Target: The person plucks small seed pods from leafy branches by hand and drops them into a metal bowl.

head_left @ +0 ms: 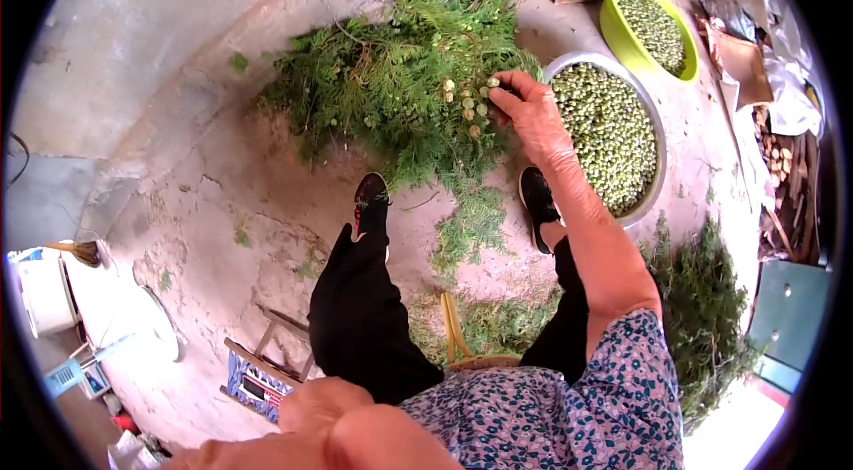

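Observation:
A large heap of green leafy branches (382,70) lies on the floor ahead of my feet. My right hand (524,106) is at the heap's right side, thumb and fingers bent together at a cluster of pale round cones (469,101). What lies between the fingertips is too small to make out. Just right of that hand stands a metal basin (659,146) full of small round green cones (604,132). At the bottom edge my left arm (355,434) shows bent, with its hand not visible.
A yellow-green basin (622,39) of green cones stands at the back right. More branches (702,310) lie at the right. A small folding stool (258,381) is at the lower left, and a brush (84,252) is at the far left. Firewood (800,186) is stacked at the right edge.

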